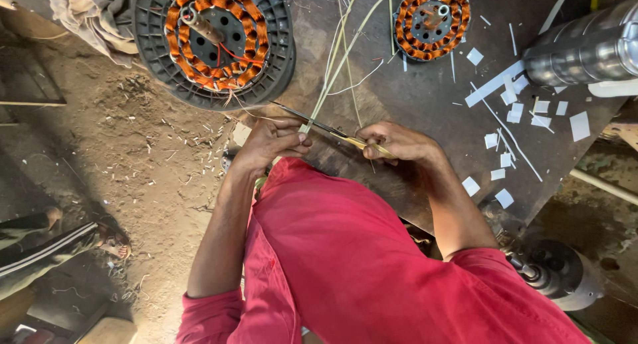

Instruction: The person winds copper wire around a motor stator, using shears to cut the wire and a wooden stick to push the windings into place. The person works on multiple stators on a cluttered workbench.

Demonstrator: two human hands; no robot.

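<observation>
The left hand (271, 143) pinches a bundle of thin pale strips (332, 65) between thumb and fingers, which are pressed together on its lower end. From this pinch the strips run away toward 12 to 1 o'clock, so their long axis goes up across the dark bench (425, 98), between the two copper-wound motor coils. The right hand (399, 143) is closed around the handles of a pair of scissors (319, 123). The blades lie almost flat and point toward 10 o'clock; their tip passes just above the left fingers and crosses the strips near the pinch. So the strips lie at 9 to 10 o'clock from the right hand, and the left hand is the nearer one, already touching them.

The big coil on its black round frame (216, 41) sits at 11 o'clock from the left hand, near it. The small coil (432, 21) is at 1 o'clock, well apart. White cut paper pieces (515, 111) lie scattered at 3 o'clock from the right hand, and a shiny metal cylinder (585, 51) lies at 2 o'clock, at the bench edge. Between the two hands and the coils there is open room on the bench. At 9 o'clock the bench ends and the dusty floor (133, 158) begins.
</observation>
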